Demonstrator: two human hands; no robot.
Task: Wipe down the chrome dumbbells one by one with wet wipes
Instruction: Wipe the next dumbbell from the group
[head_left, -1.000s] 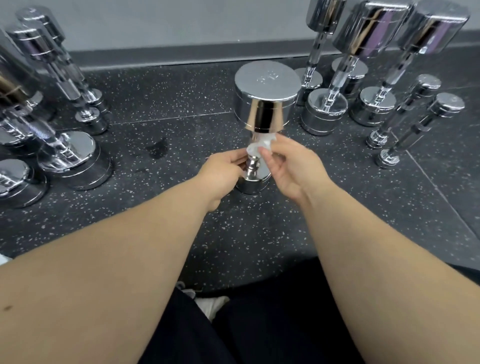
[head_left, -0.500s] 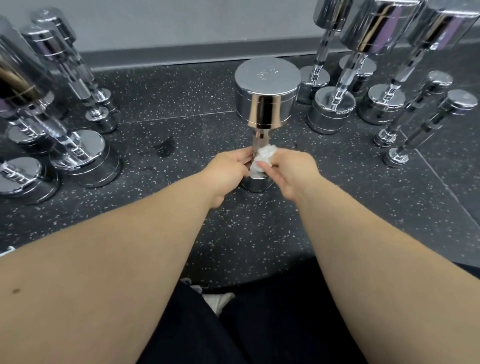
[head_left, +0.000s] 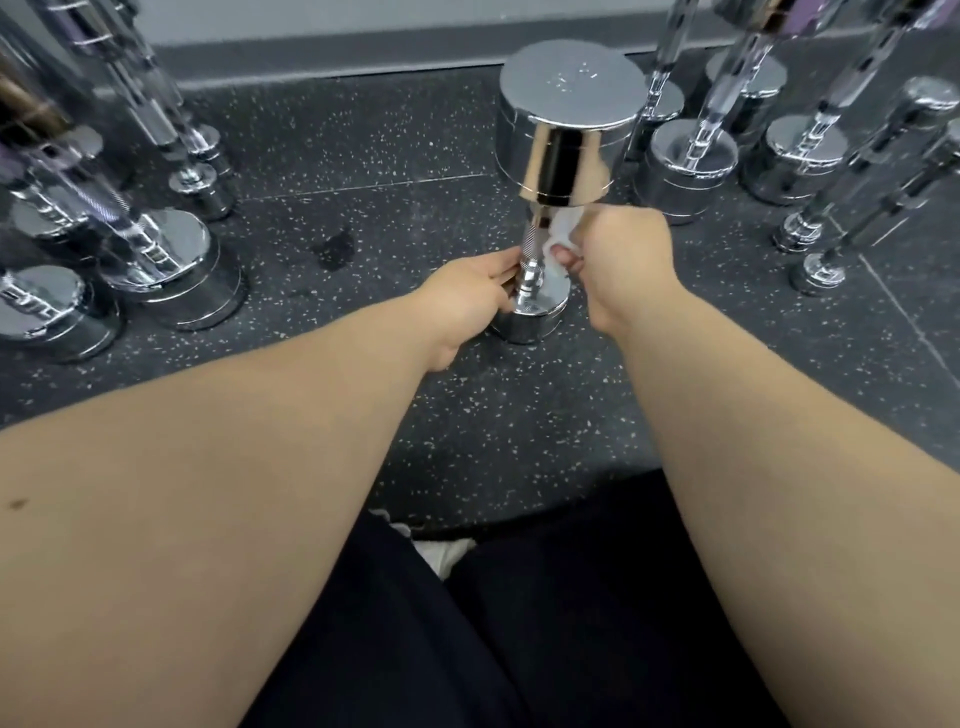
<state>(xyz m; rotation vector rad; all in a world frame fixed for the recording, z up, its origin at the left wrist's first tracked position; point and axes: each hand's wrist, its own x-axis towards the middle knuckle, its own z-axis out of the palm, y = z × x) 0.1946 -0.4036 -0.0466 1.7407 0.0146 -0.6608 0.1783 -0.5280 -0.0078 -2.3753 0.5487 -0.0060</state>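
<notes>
Standing on end on the speckled floor: chrome dumbbell, central, between both hands. Left hand pinches the knurled handle low. Right hand is curled round a bunched wet wipe, pressed to the handle. Probably heavy, rigid, top-heavy and slick when wet, so steady it by the knurling. No container in view.

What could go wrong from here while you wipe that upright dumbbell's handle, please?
The dumbbell stands on end, and the left hand holds it only low on the handle; a sideways push from the right hand with the wet wipe could tip it. It might then hit the upright dumbbells close on its right. A damp handle may also slip.
</notes>
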